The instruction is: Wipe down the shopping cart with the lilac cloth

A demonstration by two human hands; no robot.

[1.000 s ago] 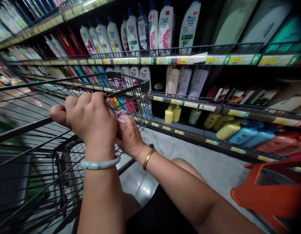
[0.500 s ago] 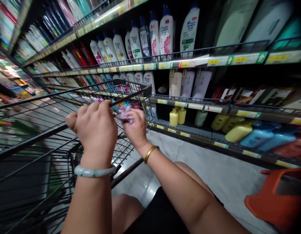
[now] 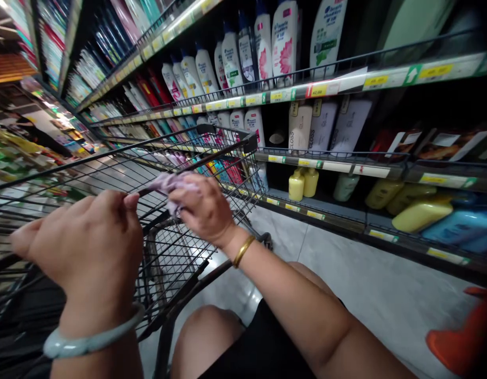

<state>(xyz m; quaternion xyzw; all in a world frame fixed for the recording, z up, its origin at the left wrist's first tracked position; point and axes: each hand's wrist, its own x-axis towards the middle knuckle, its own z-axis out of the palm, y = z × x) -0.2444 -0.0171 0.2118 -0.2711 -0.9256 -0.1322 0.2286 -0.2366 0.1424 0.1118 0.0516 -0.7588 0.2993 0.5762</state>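
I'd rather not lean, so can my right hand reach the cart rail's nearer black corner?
Probably yes: your right hand, holding the purple cloth at the rail, is near that corner, and the rail between looks free.

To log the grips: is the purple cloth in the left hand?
No: the right hand holds the purple cloth; the left hand grips the cart rail.

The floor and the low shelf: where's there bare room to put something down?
Bare floor shows between the bottom shelf and the right arm, left of the orange thing. That shelf has a small gap between the upright yellow bottles and the pale green bottle. The white bottles above stand crowded.
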